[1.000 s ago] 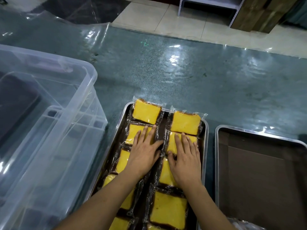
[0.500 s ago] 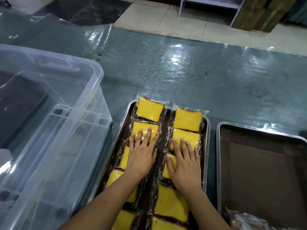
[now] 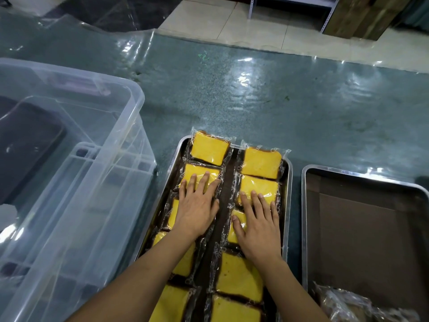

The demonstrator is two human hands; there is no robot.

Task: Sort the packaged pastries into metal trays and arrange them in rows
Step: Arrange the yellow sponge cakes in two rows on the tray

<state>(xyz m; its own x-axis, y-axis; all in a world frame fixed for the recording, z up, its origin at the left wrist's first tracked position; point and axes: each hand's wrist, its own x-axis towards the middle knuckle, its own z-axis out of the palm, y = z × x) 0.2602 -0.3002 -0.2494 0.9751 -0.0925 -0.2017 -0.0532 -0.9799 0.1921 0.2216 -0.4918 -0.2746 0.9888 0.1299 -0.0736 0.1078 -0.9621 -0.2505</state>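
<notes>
Head view looked down on a metal tray [image 3: 288, 182] filled with packaged pastries [image 3: 210, 148], yellow cake slices in clear wrappers, laid in two rows running away from the person. The left hand [image 3: 197, 205] lay flat on the left row, fingers straight and slightly spread, its fingertips on the second slice from the far end and its palm covering the third. The right hand [image 3: 257, 221] lay flat on the right row in the same manner, fingertips on the second slice [image 3: 260, 187] and palm over the third. Neither hand gripped anything; both pressed down with open palms. The far slice of each row overhung the tray's far rim a little. Nearer slices [image 3: 239, 277] ran on under the forearms to the bottom edge.

Just right of this tray stood a second tray [image 3: 304, 228] with a brown liner, holding a crumpled clear bag [image 3: 343, 305] in its near corner; what the bag contained was unclear. To the left sat a large clear bin [image 3: 130, 140], close beside the first tray. All rested on a green table [image 3: 278, 101] under a glossy plastic sheet. A tiled floor [image 3: 220, 24] showed beyond.
</notes>
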